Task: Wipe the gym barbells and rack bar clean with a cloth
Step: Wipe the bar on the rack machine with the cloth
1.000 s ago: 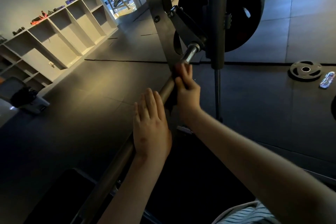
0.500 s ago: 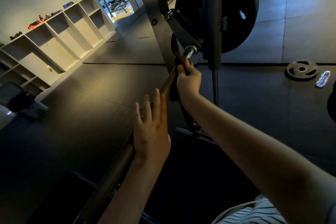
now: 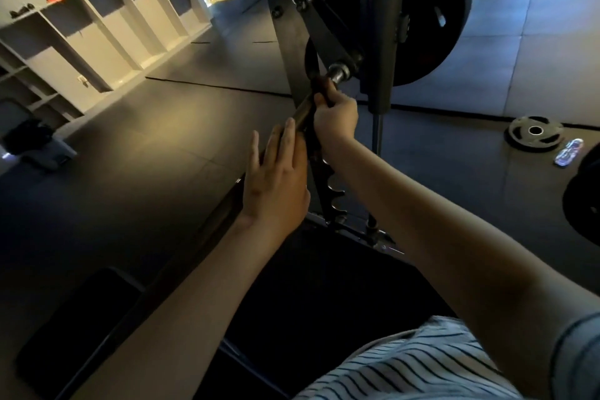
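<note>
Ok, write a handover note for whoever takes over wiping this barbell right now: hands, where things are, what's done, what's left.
Right hand: fingers curled round the dark cloth, wrapped on the bar just short of the collar by the loaded plate.
Left hand: open, flat on the bar nearer you, steadying it.
Done: cloth is at the plate end; how much is already clean cannot be told.
Left: the bar toward you, under and past the left hand, then the rack upright.

no readable text, labels, brands or numbers anywhere
</note>
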